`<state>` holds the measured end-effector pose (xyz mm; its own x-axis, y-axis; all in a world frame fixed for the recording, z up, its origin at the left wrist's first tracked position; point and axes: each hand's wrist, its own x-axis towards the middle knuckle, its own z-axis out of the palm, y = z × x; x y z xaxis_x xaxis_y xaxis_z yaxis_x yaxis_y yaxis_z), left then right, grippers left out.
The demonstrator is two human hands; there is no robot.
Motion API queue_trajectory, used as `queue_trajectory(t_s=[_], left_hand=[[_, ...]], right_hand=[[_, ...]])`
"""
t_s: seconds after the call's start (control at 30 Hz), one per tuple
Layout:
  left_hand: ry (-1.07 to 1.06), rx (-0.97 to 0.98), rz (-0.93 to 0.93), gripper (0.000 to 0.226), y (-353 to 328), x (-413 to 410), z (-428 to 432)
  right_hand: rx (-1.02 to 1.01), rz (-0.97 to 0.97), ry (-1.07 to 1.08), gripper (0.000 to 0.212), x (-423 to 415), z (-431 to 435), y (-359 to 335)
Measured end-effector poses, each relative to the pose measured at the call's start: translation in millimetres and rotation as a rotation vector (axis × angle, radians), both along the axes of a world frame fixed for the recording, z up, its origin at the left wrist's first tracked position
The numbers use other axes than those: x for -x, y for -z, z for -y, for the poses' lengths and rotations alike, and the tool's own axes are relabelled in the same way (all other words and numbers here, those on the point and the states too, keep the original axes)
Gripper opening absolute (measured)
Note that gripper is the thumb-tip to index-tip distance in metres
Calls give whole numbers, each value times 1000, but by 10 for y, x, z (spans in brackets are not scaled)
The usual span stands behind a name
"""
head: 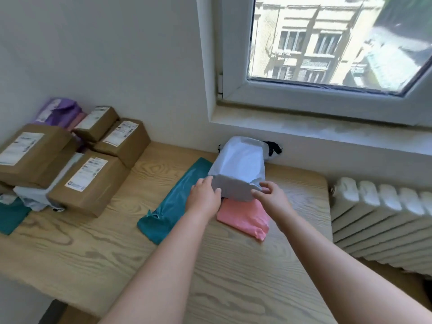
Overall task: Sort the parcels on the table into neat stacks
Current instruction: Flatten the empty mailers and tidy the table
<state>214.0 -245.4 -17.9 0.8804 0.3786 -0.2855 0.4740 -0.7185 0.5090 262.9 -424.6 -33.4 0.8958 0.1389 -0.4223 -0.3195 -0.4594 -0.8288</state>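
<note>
The left hand (205, 196) and right hand (272, 198) gripped the near corners of the white parcel (240, 162), which lay on a pink parcel (245, 218), a teal parcel (175, 202) just left of it, brown boxes (91, 181) farther left.

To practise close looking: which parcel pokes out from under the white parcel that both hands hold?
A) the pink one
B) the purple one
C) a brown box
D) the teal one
A: the pink parcel shows under the near edge of the white parcel held by the left hand and right hand.
</note>
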Motion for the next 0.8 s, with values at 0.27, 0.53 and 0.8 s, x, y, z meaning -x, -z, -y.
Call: queue_trajectory(t_s=[0.27,0.53,0.8], left_hand=[[-36,264,-81,65,300,-899,-358],[-69,656,-168,46,591,-1058,-399],[-180,905,-2,23,273,-710,-317]], right_hand=[[-14,-67,197,60,-549,-315,275],[-83,-159,308,33,-599,-516,375],[-163,-72,313,24,-307,-468,187]])
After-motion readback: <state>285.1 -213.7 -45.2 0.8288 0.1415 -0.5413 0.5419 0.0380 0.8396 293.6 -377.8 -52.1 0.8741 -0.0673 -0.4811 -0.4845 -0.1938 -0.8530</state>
